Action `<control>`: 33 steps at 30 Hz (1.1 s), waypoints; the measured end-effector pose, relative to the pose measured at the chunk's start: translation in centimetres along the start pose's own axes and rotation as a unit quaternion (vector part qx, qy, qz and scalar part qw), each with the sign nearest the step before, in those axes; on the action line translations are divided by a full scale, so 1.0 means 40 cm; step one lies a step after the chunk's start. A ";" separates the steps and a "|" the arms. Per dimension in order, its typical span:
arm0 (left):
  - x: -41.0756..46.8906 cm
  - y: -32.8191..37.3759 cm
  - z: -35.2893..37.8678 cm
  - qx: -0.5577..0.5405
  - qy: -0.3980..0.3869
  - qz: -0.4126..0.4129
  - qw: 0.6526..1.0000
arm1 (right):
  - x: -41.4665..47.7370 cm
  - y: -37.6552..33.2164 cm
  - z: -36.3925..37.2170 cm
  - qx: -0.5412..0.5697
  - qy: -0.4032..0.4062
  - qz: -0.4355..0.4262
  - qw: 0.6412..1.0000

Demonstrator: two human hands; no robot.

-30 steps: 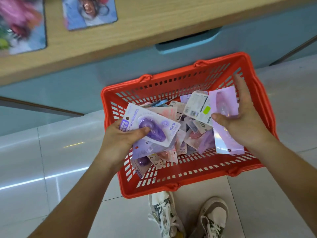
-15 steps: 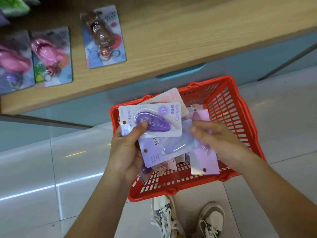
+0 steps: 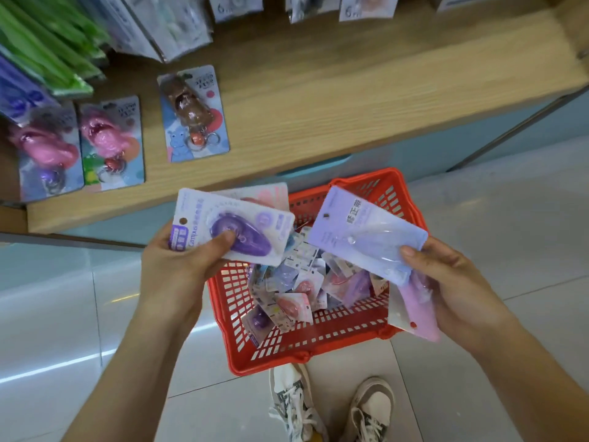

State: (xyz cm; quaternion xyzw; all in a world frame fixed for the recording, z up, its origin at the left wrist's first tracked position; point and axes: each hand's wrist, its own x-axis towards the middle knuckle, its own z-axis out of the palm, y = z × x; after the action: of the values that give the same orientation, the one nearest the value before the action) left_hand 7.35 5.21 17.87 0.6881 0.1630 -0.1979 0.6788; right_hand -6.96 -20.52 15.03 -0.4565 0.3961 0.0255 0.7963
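A red plastic basket (image 3: 322, 355) stands on the floor with several carded correction-tape packs (image 3: 293, 301) heaped inside. My left hand (image 3: 178, 269) grips a white card with a purple correction tape (image 3: 236, 231), thumb on the blister, with a pink card (image 3: 271, 194) tucked behind it. My right hand (image 3: 452, 288) pinches a pale lilac pack (image 3: 366, 237) by its lower end and also holds a pink pack (image 3: 417, 311) beneath it. Both hands hover above the basket, apart from each other.
A wooden shelf (image 3: 350, 90) runs across the top, with carded keychain toys (image 3: 194, 113) lying on it and green packs (image 3: 54, 43) and other hanging goods at the back. A pale blue drawer front (image 3: 398, 161) is below it. My shoes (image 3: 334, 406) stand on glossy white tiles.
Both hands lifted their packs up out of the basket and moved apart. The lilac pack went from my left hand's stack to my right hand. The view tilted up toward the shelf.
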 end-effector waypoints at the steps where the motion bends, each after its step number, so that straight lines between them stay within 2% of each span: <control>1: -0.015 0.023 0.002 0.018 -0.020 0.000 1.000 | -0.019 -0.028 0.018 0.035 -0.010 -0.003 0.999; 6: -0.092 0.165 0.026 0.023 -0.149 -0.023 0.988 | -0.100 -0.181 0.130 0.152 -0.088 -0.029 0.984; 9: -0.132 0.269 0.028 -0.020 -0.229 -0.038 0.972 | -0.150 -0.277 0.201 0.139 -0.126 -0.037 0.982; 12: -0.186 0.385 0.038 -0.038 -0.255 -0.047 0.965 | -0.224 -0.360 0.250 0.140 -0.136 -0.036 0.980; 14: -0.225 0.449 0.055 -0.054 -0.235 -0.046 0.970 | -0.275 -0.402 0.280 0.151 -0.127 -0.048 0.979; 17: -0.316 0.579 0.097 -0.099 -0.156 -0.017 0.983 | -0.381 -0.501 0.333 0.153 -0.068 -0.096 0.981; 20: -0.427 0.710 0.146 -0.127 -0.087 0.044 0.987 | -0.500 -0.601 0.377 0.165 -0.030 -0.148 0.975; 23: -0.534 0.831 0.180 -0.127 -0.051 0.121 0.983 | -0.618 -0.692 0.415 0.152 -0.008 -0.187 0.970; 26: -0.635 0.944 0.196 -0.128 -0.048 0.169 0.976 | -0.732 -0.781 0.427 0.159 -0.046 -0.207 0.964; 33: -0.835 1.167 0.203 -0.138 -0.132 0.211 0.959 | -0.972 -0.980 0.411 0.096 -0.199 -0.233 0.947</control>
State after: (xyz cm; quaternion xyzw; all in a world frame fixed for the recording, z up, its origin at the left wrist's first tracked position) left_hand 0.93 -2.61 74.96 0.5747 -0.0512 -0.1146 0.8087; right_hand -7.84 -18.57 72.60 -0.4428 0.1132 -0.1084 0.8828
